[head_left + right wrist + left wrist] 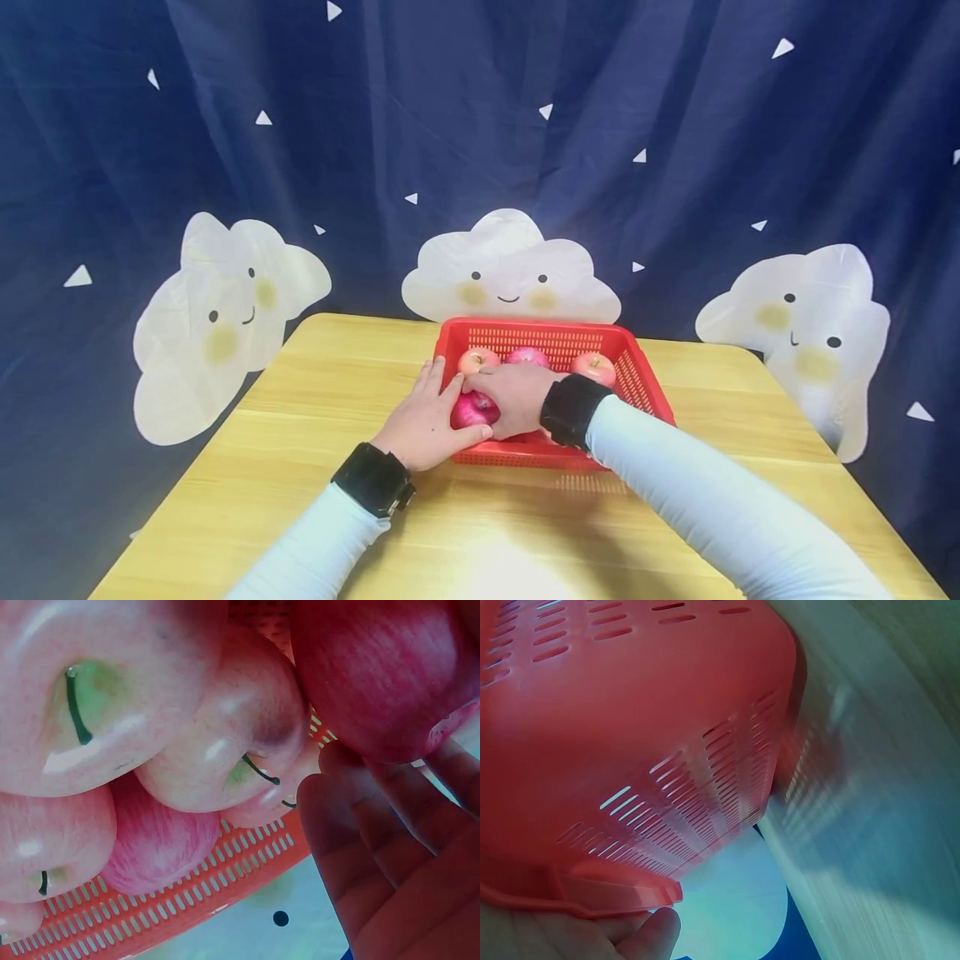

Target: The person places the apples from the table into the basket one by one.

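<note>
A red plastic basket [517, 458] with slotted walls holds several apples. At its near left corner, my right hand [517, 396] grips a dark red apple [472, 410], fingers and thumb around its side. My left hand [422, 427] lies over that same corner, fingers spread along the left rim and thumb by the front rim, close against the apple. Its fingertips show beyond the basket rim in the left wrist view, where the basket wall [630, 742] fills much of the picture. In the right wrist view, fingers [375, 832] touch the dark red apple [375, 675] from below.
Behind the hands in the basket are a pale apple [478, 360], a pink-red apple [528, 357] and another pale apple [594, 368]. The basket stands toward the far edge of a wooden table [330, 383]. A dark blue curtain [480, 150] with clouds hangs behind.
</note>
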Action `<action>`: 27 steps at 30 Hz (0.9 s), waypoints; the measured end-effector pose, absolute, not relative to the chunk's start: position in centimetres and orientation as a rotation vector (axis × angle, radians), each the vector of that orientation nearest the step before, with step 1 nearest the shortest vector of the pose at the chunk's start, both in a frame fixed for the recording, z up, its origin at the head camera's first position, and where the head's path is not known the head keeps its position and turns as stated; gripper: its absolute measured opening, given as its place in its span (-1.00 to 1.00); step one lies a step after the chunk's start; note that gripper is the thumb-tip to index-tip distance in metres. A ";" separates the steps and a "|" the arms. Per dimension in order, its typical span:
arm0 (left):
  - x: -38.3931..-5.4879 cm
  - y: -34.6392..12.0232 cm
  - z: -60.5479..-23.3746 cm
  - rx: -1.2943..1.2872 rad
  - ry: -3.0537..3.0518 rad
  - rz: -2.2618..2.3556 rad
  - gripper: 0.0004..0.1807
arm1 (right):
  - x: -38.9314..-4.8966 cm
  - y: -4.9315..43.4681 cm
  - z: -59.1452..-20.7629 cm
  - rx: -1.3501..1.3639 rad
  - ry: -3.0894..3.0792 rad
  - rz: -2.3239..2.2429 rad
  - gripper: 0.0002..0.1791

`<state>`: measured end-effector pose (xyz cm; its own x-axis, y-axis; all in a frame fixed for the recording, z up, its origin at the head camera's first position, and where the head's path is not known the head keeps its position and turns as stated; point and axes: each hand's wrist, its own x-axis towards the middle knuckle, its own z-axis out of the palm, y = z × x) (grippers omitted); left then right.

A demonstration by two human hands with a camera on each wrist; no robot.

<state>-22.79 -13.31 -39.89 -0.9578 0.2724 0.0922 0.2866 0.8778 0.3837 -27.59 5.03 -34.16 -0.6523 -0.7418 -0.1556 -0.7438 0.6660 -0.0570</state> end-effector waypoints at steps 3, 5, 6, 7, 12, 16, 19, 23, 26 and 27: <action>-23.0 -13.5 -39.8 -0.441 -3.002 -0.619 0.15 | -27.9 4.6 -34.1 -1.172 2.703 0.039 -0.08; -23.1 -13.6 -39.9 -0.438 -3.000 -0.622 0.15 | -28.0 4.4 -34.1 -1.140 2.689 0.045 -0.06; -23.1 -13.6 -39.9 -0.432 -3.006 -0.618 0.16 | -28.1 4.3 -34.3 -1.140 2.680 0.060 -0.07; -23.1 -13.6 -40.0 -0.427 -3.013 -0.619 0.16 | -28.2 4.2 -34.5 -1.146 2.670 0.069 -0.09; -22.8 -13.6 -40.6 -0.412 -3.046 -0.623 0.16 | -28.1 4.0 -35.4 -1.190 2.637 0.107 -0.15; -22.7 -13.5 -40.5 -0.433 -3.038 -0.648 0.16 | -28.0 4.0 -35.9 -1.204 2.643 0.144 -0.17; -22.7 -13.5 -40.3 -0.450 -3.033 -0.649 0.16 | -28.0 4.0 -36.0 -1.239 2.654 0.183 -0.19; -22.9 -13.6 -40.2 -0.452 -3.044 -0.627 0.15 | -28.1 4.3 -36.2 -1.291 2.666 0.243 -0.18; -23.0 -13.6 -40.2 -0.456 -3.046 -0.614 0.15 | -28.3 4.8 -36.5 -1.309 2.681 0.249 -0.14; -23.0 -13.6 -40.3 -0.462 -3.043 -0.611 0.14 | -28.4 5.0 -36.5 -1.319 2.692 0.232 -0.13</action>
<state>-22.98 -13.63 -40.31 -0.9567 0.2846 0.0613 0.2862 0.8807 0.3774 -28.38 5.01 -36.47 -0.6075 -0.7718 -0.1879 -0.7925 0.6048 0.0782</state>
